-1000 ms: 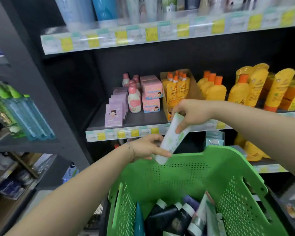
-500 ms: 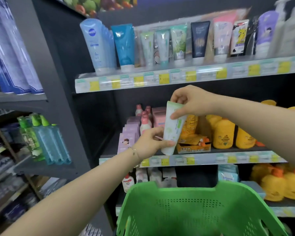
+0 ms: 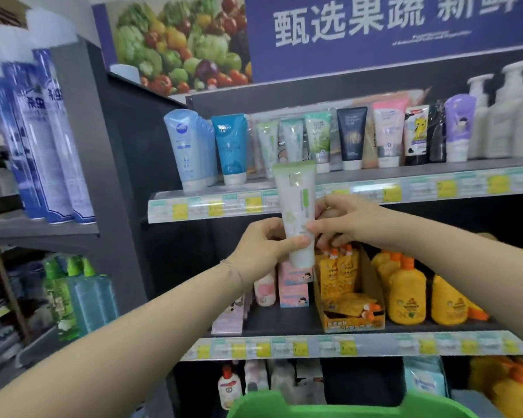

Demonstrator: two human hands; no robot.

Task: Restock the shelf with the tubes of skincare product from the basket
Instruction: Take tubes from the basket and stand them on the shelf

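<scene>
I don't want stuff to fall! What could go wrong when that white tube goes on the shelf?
The white plastic tube with a green end, pinched by the left hand and right hand, could knock over the crowded row of standing tubes on the grey upper shelf, or slip and drop.

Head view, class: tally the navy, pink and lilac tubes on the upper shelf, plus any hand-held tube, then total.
Dark navy plastic tube: 1
Pink plastic tube: 1
Lilac plastic tube, white cap: 1
White-and-green plastic tube, held: 1
Total: 4
</scene>
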